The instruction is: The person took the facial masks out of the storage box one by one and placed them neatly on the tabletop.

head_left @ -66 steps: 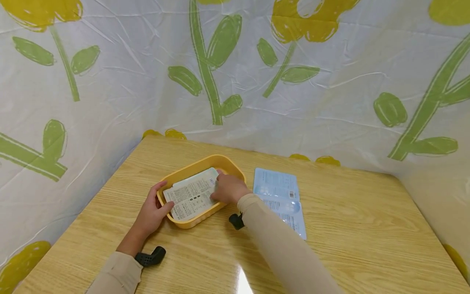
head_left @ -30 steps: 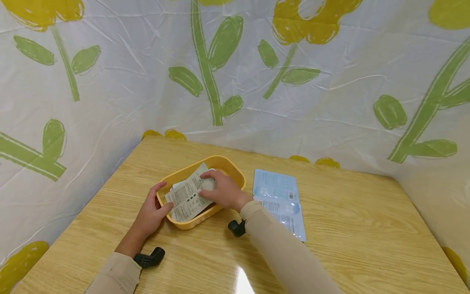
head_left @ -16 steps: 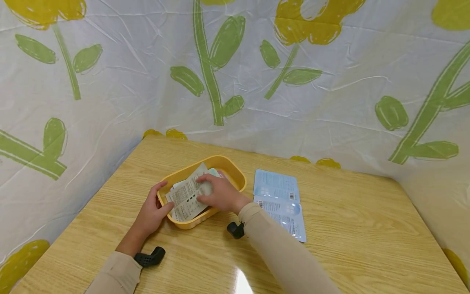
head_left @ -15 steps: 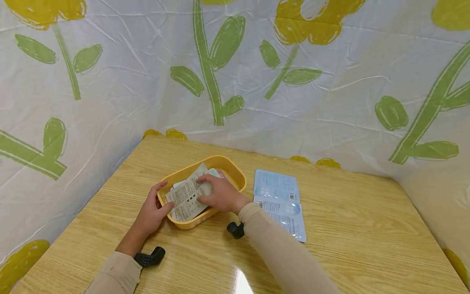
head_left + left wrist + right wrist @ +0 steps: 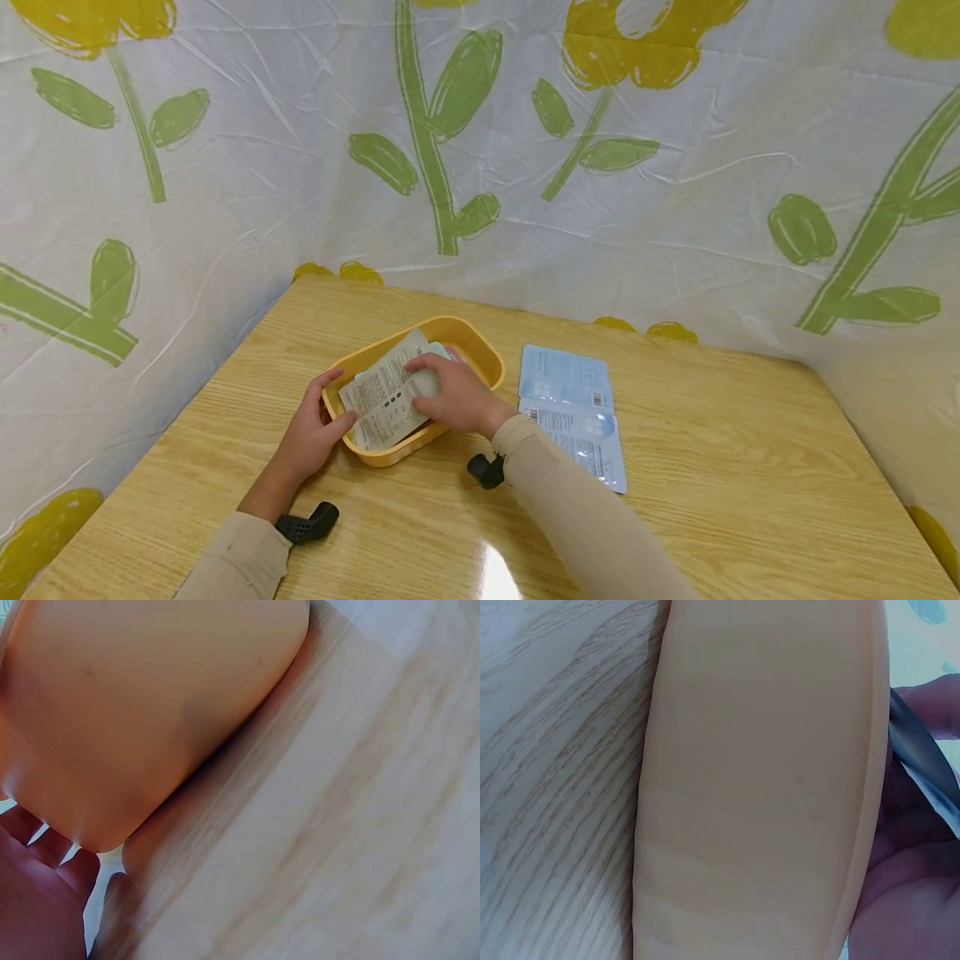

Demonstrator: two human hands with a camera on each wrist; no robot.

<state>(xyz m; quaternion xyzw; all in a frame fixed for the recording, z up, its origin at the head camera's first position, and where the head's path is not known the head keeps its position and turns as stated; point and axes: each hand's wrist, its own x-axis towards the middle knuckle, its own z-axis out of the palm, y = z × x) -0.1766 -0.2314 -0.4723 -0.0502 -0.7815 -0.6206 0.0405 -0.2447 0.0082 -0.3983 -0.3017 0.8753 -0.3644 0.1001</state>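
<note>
In the head view a yellow plastic basket (image 5: 465, 332) stands on the table with flat printed packets inside. My left hand (image 5: 309, 432) grips its left end, thumb over the rim and fingers outside; the left wrist view shows fingertips against the basket wall (image 5: 150, 712). My right hand (image 5: 459, 392) reaches in over the near right rim and holds a pale grey packet covered in small print (image 5: 386, 400), lifted at a slant. In the right wrist view the packet's dark shiny edge (image 5: 919, 746) sits between thumb and fingers. Underneath show the edges of a mint packet (image 5: 440, 350) and a pink one.
Two light blue printed packets, a far one (image 5: 564, 375) and a near one (image 5: 592, 454), lie to the right of the basket, the near one partly under my right sleeve. A flowered cloth (image 5: 480, 167) hangs behind and beside the wooden table (image 5: 735, 467).
Earlier the grey packet lay flatter with my right hand at its right end. The hand then raised and slanted it; since half a second ago it has shifted slightly. My left hand stays put.
</note>
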